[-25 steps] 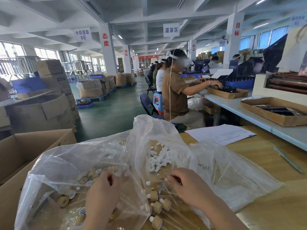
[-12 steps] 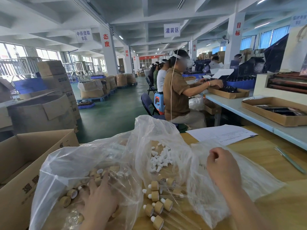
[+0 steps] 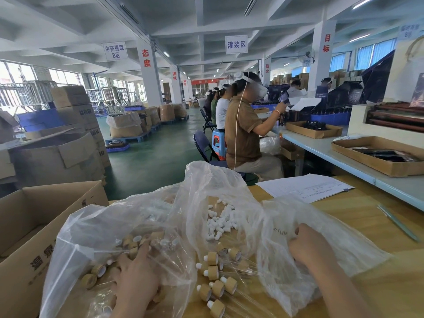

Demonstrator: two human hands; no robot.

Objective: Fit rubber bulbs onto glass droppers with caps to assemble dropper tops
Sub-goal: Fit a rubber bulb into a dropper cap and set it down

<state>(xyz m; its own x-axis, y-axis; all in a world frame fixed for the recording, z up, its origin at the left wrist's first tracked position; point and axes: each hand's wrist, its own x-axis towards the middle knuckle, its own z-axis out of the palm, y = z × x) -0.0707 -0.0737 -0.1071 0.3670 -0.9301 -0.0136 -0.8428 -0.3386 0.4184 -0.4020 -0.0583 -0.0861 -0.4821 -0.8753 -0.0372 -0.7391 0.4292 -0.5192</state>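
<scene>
Where the head view looks down on the wooden table point(image 3: 358, 228), we see the left hand point(image 3: 135, 278) at lower centre-left, inside a clear plastic bag point(image 3: 91, 237). Its fingers lie stretched nearly flat over loose tan caps point(image 3: 97, 270), and it grips none that we can see. The right hand point(image 3: 307, 246), at lower right, has its fingers curled into the folds of a second bag point(image 3: 344, 255); the film hides the fingertips, so we cannot tell what they hold. Between the hands lie assembled dropper tops point(image 3: 216, 288), their glass tubes pointing right. White rubber bulbs point(image 3: 220, 223) are heaped just above them. A cardboard box point(image 3: 34, 249) fills the lower left, and a paper sheet point(image 3: 302, 187) lies at centre right.
</scene>
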